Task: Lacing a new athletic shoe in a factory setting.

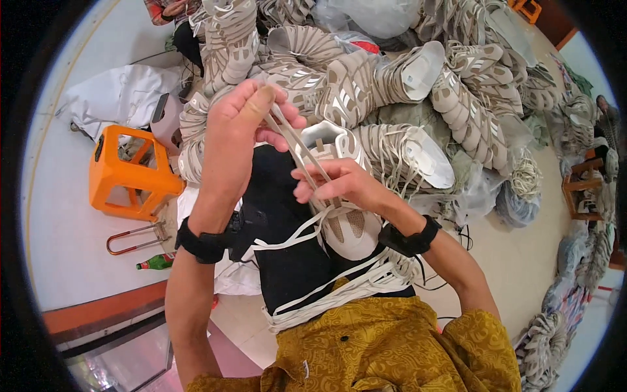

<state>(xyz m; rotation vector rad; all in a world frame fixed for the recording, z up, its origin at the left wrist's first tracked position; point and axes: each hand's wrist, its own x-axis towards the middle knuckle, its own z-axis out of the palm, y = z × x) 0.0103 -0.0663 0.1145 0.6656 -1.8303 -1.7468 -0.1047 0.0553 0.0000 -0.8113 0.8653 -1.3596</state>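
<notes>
A beige and white sneaker (353,236) rests on the black cloth (277,196) over my lap, its toe toward me. My left hand (245,121), raised above the shoe on the left, pinches the upper end of a pale shoelace (297,144) between thumb and fingers. Lower down, my right hand (346,183) is closed on the same doubled lace, just over the shoe's front. The lace runs taut between both hands. My right fingers partly hide the shoe's eyelets. A bundle of loose white laces (339,287) lies across my lap.
Stacks of nested sneakers (346,85) crowd the floor ahead and to the right. On the left stand an orange plastic stool (134,173), a U-shaped metal lock (134,238) and a green bottle (155,262). A bagged lace bundle (522,179) sits right. Another person's hand (175,8) shows far left.
</notes>
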